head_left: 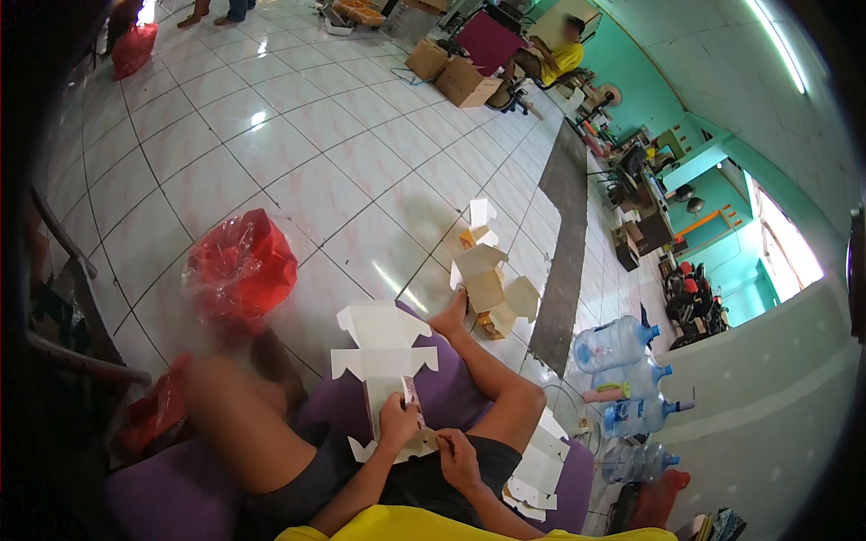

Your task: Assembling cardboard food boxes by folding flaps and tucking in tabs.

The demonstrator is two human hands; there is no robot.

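A partly folded white carton (383, 361) lies across my lap, its far panels and flaps spread flat. My left hand (399, 422) is closed on a raised side wall of the carton, near its lower middle. At the near right corner, my right hand (458, 460) pinches the carton's edge between thumb and fingers. Beside my right thigh rests a pile of flat white cartons (537, 464) on the purple seat (573, 482).
Several folded boxes (483, 279) with open lids stand on the tiled floor beyond my foot. To the left sits a red plastic bag (244, 270). Large blue water bottles (613, 344) line the right side. Farther off, a person in yellow (566, 56) sits near brown cardboard boxes (466, 83).
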